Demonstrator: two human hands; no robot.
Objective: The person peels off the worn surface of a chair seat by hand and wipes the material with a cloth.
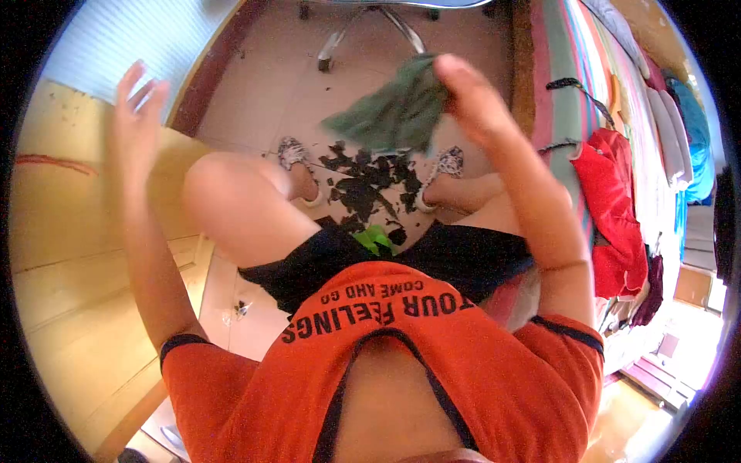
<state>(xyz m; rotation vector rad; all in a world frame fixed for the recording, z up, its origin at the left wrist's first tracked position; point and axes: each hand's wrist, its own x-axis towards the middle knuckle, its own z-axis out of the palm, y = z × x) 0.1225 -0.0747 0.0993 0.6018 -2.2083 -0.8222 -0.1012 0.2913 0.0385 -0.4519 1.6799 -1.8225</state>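
Note:
Up and to the right, my right hand [475, 96] is closed on one corner of a dark green cloth [397, 108], which spreads out to the left, blurred at its edge. On the other side my left hand [139, 116] is raised with its fingers apart and nothing in it, near a yellow wooden cabinet [69, 131]. Below the cloth, between my feet, many torn dark scraps [359, 193] lie scattered on the tiled floor [255, 100]. A bright green piece [374, 239] shows among them, close to my black shorts.
A bed with a striped cover [567, 46] runs along the right, with a red garment [614, 208] on its near edge and other clothes behind. A chair's metal legs [370, 23] stand ahead. My knees flank the scraps.

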